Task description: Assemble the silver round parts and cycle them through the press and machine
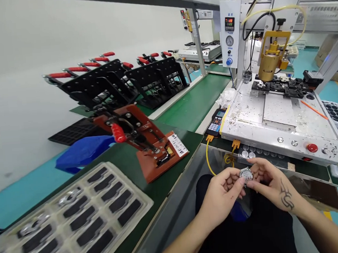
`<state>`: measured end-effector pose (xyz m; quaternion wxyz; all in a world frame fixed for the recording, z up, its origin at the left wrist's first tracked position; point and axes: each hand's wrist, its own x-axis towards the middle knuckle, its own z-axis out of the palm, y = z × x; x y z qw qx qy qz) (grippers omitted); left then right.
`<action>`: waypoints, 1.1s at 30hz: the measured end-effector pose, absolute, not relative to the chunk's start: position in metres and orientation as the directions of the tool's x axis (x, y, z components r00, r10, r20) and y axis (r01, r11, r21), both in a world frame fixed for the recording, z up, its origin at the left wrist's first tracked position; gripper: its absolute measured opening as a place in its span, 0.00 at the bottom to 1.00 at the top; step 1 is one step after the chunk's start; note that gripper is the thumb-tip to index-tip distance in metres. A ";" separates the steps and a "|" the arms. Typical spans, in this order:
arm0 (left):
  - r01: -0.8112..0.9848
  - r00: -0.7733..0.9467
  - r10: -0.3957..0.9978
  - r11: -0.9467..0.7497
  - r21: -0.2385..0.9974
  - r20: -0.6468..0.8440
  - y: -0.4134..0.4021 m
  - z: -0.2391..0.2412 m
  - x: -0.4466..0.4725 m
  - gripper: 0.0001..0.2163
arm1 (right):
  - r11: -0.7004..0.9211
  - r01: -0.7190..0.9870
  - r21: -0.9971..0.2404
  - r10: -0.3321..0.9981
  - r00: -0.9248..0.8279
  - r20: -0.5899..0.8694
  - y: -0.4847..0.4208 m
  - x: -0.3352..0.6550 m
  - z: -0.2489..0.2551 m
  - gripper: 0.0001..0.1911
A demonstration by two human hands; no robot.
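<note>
A small round silver watch case (245, 174), its flat face printed with fine marks, is held up above my lap. My left hand (226, 186) pinches it from the left, with the thumb on its lower edge. From the other side, the thumb and curled fingers of my right hand (265, 179) grip its right edge. The fingertips behind the case are partly hidden. To the left, a red-brown toggle clamp fixture (151, 143) with a red handle stands on the green bench.
A plastic tray (150, 203) at lower left carries a few silver parts in its black-lined pockets. On the right stands a white press machine (244, 112) with a brass head (266, 68). A keypad controller (216, 122) lies beside it. Black clamp fixtures (156, 78) line the back.
</note>
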<state>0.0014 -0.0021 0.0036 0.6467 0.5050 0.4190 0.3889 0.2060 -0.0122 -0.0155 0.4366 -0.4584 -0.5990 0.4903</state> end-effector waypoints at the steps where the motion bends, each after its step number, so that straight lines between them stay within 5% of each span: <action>1: -0.075 0.354 0.923 0.188 0.979 -0.150 -0.002 0.003 0.000 0.16 | 0.198 0.207 -0.958 0.957 -0.251 0.143 -0.010 0.210 -0.012 0.26; 7: 0.026 0.347 0.932 0.104 0.994 -0.106 -0.005 0.009 -0.009 0.14 | 0.609 0.403 -0.683 0.753 -0.565 0.337 0.006 0.215 0.005 0.23; 10: 0.217 0.342 0.935 -0.177 0.960 0.095 0.000 0.042 -0.034 0.10 | 0.688 0.412 -0.598 0.707 -0.565 0.425 0.016 0.208 0.008 0.23; 12: 0.385 0.238 0.904 -0.424 0.820 0.356 0.011 0.073 -0.063 0.08 | 0.714 0.402 -0.573 0.690 -0.544 0.478 0.025 0.203 0.010 0.22; 15: 0.586 0.111 0.661 -0.647 0.488 0.742 0.036 0.108 -0.118 0.09 | 0.744 0.364 -0.561 0.663 -0.506 0.552 0.039 0.195 0.017 0.22; 17: 0.657 0.194 0.543 -0.691 0.303 0.817 0.054 0.115 -0.151 0.16 | 0.747 0.340 -0.572 0.660 -0.483 0.575 0.046 0.190 0.020 0.21; 20: 0.686 0.370 0.562 -0.703 0.190 0.740 0.075 0.113 -0.177 0.24 | 0.723 0.309 -0.617 0.682 -0.462 0.567 0.052 0.179 0.023 0.19; 22: 0.699 0.351 0.586 -0.683 0.213 0.730 0.084 0.117 -0.178 0.27 | 0.708 0.275 -0.650 0.691 -0.460 0.558 0.057 0.168 0.025 0.18; 26: 0.652 -0.028 0.589 -0.602 0.461 0.808 0.107 0.161 -0.177 0.24 | 0.662 0.182 -0.727 0.700 -0.498 0.512 0.078 0.131 0.028 0.16; 30: 0.503 -0.309 0.642 -0.516 0.694 0.702 0.137 0.186 -0.219 0.14 | 0.642 0.179 -0.745 0.697 -0.540 0.471 0.109 0.096 0.014 0.16; 33: 0.592 -0.408 0.742 -0.229 0.773 0.532 0.126 0.150 -0.261 0.14 | 0.622 0.194 -0.759 0.705 -0.561 0.434 0.126 0.083 -0.010 0.17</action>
